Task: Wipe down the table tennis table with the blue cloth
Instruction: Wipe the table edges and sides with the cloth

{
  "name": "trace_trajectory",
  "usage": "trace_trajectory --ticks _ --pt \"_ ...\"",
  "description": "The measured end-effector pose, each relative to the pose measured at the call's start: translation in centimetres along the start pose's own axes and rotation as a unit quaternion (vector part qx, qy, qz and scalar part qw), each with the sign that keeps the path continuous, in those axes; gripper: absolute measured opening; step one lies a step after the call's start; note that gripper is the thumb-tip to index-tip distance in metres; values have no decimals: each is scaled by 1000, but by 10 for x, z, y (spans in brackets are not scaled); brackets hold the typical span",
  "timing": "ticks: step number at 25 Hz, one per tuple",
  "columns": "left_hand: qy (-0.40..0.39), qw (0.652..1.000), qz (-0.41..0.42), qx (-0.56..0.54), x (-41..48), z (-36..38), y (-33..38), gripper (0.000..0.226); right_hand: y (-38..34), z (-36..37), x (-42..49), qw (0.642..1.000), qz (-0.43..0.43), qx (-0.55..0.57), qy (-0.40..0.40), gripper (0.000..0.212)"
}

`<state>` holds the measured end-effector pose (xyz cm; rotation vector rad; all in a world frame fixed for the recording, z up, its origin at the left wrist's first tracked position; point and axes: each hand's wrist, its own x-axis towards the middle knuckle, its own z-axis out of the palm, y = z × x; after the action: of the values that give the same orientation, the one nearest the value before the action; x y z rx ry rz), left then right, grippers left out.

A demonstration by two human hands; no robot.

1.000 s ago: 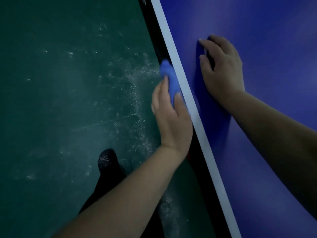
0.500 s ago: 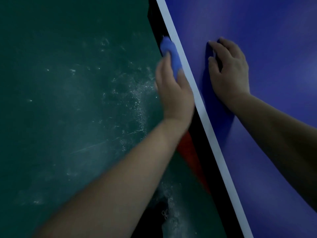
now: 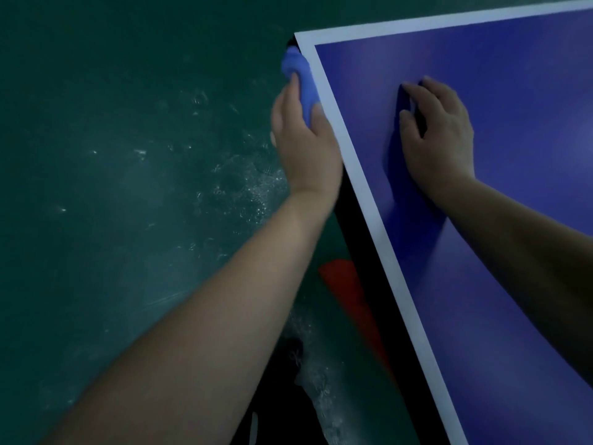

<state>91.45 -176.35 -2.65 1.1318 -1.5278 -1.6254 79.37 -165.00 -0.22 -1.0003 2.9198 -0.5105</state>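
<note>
Gripping the blue cloth (image 3: 300, 78) against the left edge of the table (image 3: 481, 284), just short of the far corner, the left hand (image 3: 305, 146) has its fingers wrapped round the wad. The right hand (image 3: 439, 136) holds nothing and props its bent fingers on the blue top. Two risks seem likely: the cloth could slip past the corner and drop to the green floor (image 3: 112, 187), or the propped hand could smudge the top.
</note>
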Motion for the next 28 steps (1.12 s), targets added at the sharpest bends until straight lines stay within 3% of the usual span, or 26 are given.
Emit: trace_trajectory --ticks 4,6,9,10,13,14,15,16,18,19,21,23,24,25,26,28 --pt "-7 974 -225 -24 8 4 -21 45 2 2 22 1000 12 1 -3 46" --pt "28 980 -192 -43 -13 6 -14 43 2 2 36 1000 19 3 -2 46" --pt "76 996 -51 -10 13 11 -5 45 1 5 50 1000 20 -1 -3 46" --pt "75 995 -71 -14 34 13 -5 45 0 5 53 1000 19 1 -5 46" --pt "44 954 -289 -61 74 6 -4 38 -2 5 61 999 36 11 0 45" --pt "55 951 -301 -48 76 -2 1 35 -3 5 65 999 50 17 4 45" --pt "78 963 -258 -26 79 -12 8 33 -2 6 69 997 72 24 12 45" --pt "92 982 -164 20 84 -21 15 33 0 6 71 994 99 28 24 45" --pt "30 985 92 141 97 -31 31 38 3 8 76 988 141 31 48 46" --pt "-53 957 197 206 103 -27 39 41 4 8 79 985 158 29 58 46" --pt "-215 843 356 341 107 -5 49 42 4 8 83 978 193 26 76 46" --pt "-303 719 442 442 111 26 54 41 5 8 84 966 239 17 96 45" --pt "-328 691 452 459 123 41 59 40 4 8 85 962 253 12 101 45" --pt "-364 694 415 463 143 56 63 38 3 9 85 961 258 5 104 45" --pt "-410 729 312 452 167 71 70 35 2 8 86 960 257 -2 107 44" --pt "-473 827 -28 304 210 93 81 25 0 7 89 960 257 -12 107 44"
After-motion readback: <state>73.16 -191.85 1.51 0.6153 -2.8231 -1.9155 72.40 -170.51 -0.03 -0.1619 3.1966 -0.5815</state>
